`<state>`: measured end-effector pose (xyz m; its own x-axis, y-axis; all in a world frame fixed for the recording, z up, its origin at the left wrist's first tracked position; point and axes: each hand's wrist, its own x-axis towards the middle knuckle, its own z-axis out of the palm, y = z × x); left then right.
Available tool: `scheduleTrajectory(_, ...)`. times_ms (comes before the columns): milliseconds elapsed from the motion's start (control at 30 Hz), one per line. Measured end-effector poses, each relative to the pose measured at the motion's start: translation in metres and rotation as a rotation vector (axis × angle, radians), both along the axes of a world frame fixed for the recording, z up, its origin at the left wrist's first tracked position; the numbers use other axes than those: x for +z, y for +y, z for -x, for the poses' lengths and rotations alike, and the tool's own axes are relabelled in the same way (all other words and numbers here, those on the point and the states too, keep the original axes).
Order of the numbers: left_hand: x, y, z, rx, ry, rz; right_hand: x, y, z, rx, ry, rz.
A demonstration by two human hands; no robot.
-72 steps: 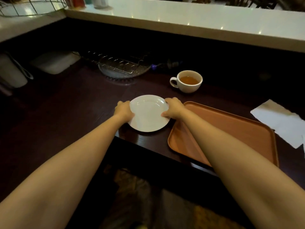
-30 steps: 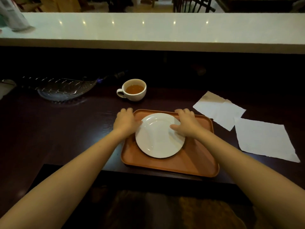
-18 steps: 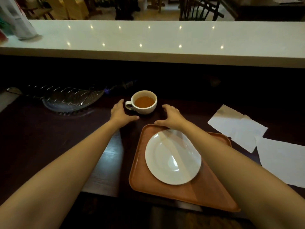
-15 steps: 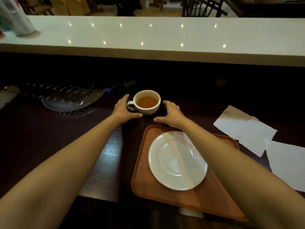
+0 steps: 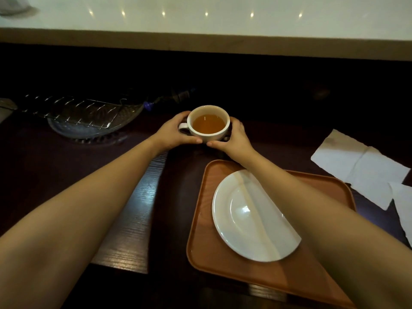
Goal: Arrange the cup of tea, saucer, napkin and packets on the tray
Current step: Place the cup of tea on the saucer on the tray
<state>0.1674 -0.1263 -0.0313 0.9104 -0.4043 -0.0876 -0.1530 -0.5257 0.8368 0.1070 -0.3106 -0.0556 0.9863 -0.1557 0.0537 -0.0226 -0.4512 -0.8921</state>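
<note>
Both hands, left hand [image 5: 170,133] and right hand [image 5: 234,139], grip clamped around the nearly full cup [image 5: 208,123], apparently resting on the worktop [image 5: 124,197] at the tray's [image 5: 223,259] twelve o'clock, risk slopping tea if the lift toward the saucer [image 5: 243,219] jerks.

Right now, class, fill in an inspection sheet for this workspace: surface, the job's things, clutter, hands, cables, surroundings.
Surface: dark wooden counter, dimly lit.
Job's things: cup of tea on the counter beyond the tray; white saucer lies on the orange tray, partly hidden by the right forearm; two paper napkins on the counter right of the tray; packets: nothing seen.
Clutter: glass dish with a wire rack on it, far left.
Hands: left hand and right hand cupped around the cup, one at each side.
Cables: nothing seen.
Surroundings: raised pale countertop behind, reflecting ceiling lights.
</note>
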Motion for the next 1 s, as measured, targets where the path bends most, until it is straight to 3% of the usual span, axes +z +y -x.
scheduleTrajectory(600,0.027,-0.025,0.117,0.047,-0.054,0.151,0.039,-0.037,0.103,0.132,0.012,-0.037)
scheduleTrajectory(1000,0.021,-0.048,0.205,0.058,-0.084,0.066,0.041,-0.064,0.184,0.219,0.11,0.037)
